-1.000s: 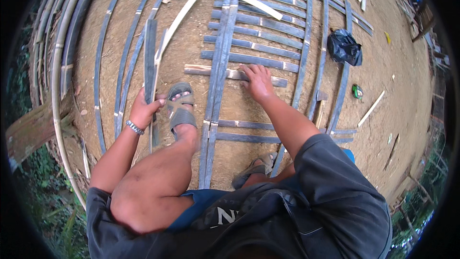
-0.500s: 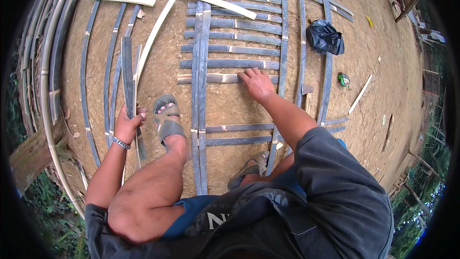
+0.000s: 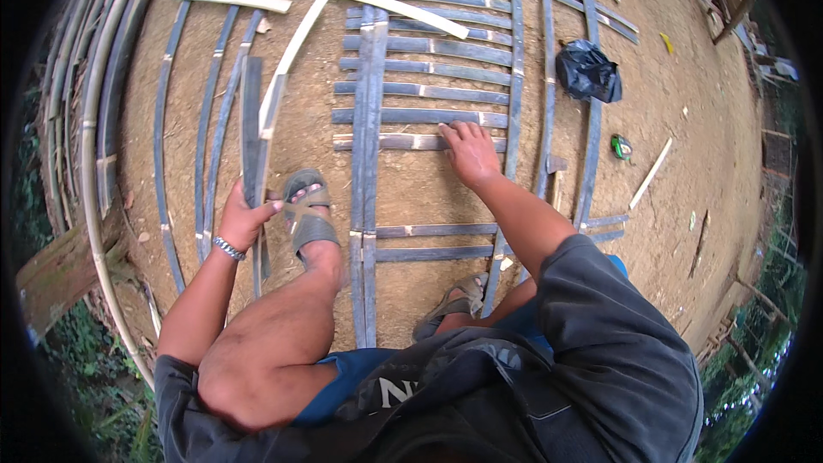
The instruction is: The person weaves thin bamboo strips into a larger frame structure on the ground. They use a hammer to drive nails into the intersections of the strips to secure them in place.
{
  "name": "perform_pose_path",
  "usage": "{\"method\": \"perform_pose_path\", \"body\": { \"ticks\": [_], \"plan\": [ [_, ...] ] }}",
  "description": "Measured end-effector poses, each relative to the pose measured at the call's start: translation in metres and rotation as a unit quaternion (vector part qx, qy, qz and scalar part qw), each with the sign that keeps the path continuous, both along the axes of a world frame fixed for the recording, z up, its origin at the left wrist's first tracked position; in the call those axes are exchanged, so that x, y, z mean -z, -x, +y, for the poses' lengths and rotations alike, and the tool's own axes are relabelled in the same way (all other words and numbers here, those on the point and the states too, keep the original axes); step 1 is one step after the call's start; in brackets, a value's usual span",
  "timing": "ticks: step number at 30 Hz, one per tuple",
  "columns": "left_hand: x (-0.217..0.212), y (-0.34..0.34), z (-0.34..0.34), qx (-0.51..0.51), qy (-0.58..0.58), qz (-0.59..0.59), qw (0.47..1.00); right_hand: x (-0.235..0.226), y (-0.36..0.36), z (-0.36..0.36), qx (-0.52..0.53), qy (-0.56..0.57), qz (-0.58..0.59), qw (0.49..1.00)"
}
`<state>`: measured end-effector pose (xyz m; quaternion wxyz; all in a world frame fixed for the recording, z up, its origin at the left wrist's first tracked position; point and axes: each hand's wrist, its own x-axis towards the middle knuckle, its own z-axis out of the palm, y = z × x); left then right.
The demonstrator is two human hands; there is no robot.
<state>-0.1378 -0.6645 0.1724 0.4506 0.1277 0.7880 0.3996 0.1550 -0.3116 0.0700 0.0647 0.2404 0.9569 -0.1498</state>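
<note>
Strips of flat bamboo [image 3: 250, 120] are gripped in left fingers [image 3: 269, 207], right fingers [image 3: 455, 131] resting unclenched on a jointed slat [image 3: 401, 141].

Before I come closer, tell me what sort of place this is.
Likely an outdoor work yard: bare brown earth ground, a ladder-like grid of dark split-bamboo strips, and long round bamboo poles along the left edge.

Crumpled black plastic bag [image 3: 589, 71]; small yellow scrap [image 3: 667, 43] on ground [image 3: 720, 120].
</note>
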Motion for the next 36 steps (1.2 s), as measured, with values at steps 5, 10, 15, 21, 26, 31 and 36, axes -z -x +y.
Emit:
{"method": "perform_pose_path", "body": {
  "ticks": [5,10,15,21,26,31,36],
  "plan": [
    [-0.029,-0.008,0.034,0.067,-0.019,0.098,0.993,-0.036,0.057,-0.085,0.105,0.262,0.117,0.952],
    [-0.023,-0.006,0.048,0.072,-0.089,-0.053,0.992,-0.093,0.127,-0.157,0.262,0.714,0.1,0.641],
    [-0.017,-0.004,0.051,0.049,-0.095,-0.081,0.991,-0.096,0.147,-0.16,0.318,0.763,0.117,0.551],
    [-0.026,-0.002,0.05,0.072,-0.081,-0.067,0.992,-0.081,0.127,-0.137,0.309,0.672,0.144,0.657],
    [-0.025,0.002,0.049,0.11,-0.053,-0.086,0.989,-0.092,0.089,-0.115,0.044,0.139,0.247,0.958],
    [-0.015,-0.01,0.052,0.203,-0.064,-0.204,0.955,-0.107,0.077,-0.125,-0.205,0.025,0.195,0.959],
    [-0.015,-0.018,0.057,0.243,0.058,-0.086,0.964,-0.068,0.016,-0.106,-0.162,0.176,0.142,0.961]
  ]
}}
